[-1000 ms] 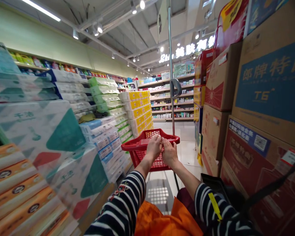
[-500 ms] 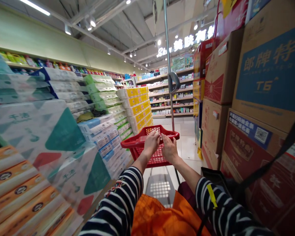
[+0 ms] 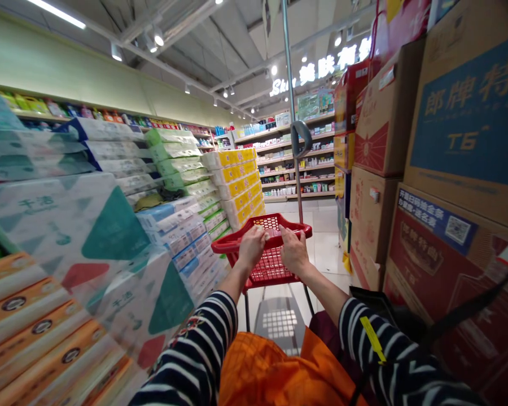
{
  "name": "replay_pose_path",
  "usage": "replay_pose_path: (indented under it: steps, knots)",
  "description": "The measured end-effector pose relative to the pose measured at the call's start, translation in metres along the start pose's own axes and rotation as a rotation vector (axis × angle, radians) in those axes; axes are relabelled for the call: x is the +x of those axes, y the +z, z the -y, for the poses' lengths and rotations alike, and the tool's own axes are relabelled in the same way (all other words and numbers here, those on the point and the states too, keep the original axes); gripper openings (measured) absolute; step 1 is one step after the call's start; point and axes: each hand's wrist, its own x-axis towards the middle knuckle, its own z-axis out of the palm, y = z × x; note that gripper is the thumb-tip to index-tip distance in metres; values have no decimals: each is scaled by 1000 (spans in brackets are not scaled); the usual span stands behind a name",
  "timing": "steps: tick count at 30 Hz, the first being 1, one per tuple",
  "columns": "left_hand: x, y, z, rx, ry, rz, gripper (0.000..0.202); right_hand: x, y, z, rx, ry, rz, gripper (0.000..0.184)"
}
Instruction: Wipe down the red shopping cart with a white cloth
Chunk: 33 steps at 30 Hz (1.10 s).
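Note:
A red plastic shopping cart (image 3: 268,268) with a lattice basket stands right in front of me, and a tall metal pole (image 3: 298,186) rises from its right side. My left hand (image 3: 252,246) is closed at the left-middle of the cart's near handle. A small pale spot shows by its fingertips, too small to make out. To its right, my right hand (image 3: 294,252) is curled over the same handle, its index finger and thumb stretched forward along the top. The undersides of both grips are hidden. Through the lattice I see no goods clearly.
Stacked tissue packs (image 3: 182,237) line the left, with yellow packs (image 3: 239,186) farther on. Cardboard cartons (image 3: 444,237) tower close on the right. A pale tiled floor (image 3: 322,248) runs ahead to shelves of bottles (image 3: 309,166). A dark strap (image 3: 469,301) hangs at lower right.
My hands, which had their fingers together at the middle of the handle, have moved apart, the left one going left. The cart and the surroundings have shifted slightly in view.

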Motion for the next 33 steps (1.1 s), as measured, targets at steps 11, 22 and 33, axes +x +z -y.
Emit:
replay_pose_path:
  steps: [11, 22, 33]
  knots:
    - [-29, -25, 63, 81, -146, -34, 29, -3, 0, -4, -3, 23, 31, 64]
    - [16, 20, -43, -61, 107, 49, 33, -6, 3, -6, 10, 10, 21, 72]
    - [-12, -24, 59, 47, -196, 17, 26, -6, 2, -7, 12, 13, -5, 71]
